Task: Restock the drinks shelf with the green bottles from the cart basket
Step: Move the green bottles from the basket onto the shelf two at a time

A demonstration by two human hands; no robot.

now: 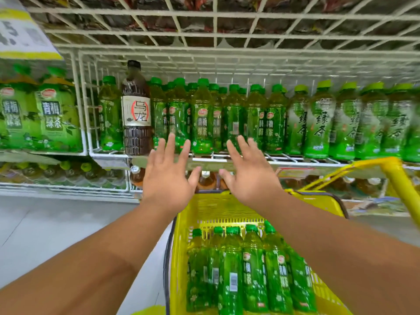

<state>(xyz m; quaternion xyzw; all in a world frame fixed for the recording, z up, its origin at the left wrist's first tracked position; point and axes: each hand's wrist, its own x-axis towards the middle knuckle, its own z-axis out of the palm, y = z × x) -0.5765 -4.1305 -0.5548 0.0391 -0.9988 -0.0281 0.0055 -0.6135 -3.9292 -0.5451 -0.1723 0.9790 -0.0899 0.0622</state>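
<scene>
Your left hand (167, 180) and right hand (250, 178) reach toward the white wire drinks shelf (227, 158), fingers (171, 142) spread wide, holding nothing. Glossy green plastic bottles (250, 269) with ribbed bodies and screw caps lie packed in the yellow slotted plastic cart basket (218, 208) below your forearms.

Yellow-edged paper price sign (21, 34): cut by the left edge, print blurred.
Pale green-capped plastic bottles at far right (372, 121): labels smeared.
Yellow plastic cart basket (227, 210): bottom edge cuts it.
Amber bottles on the lower shelf (205, 180): partly behind both hands.
</scene>
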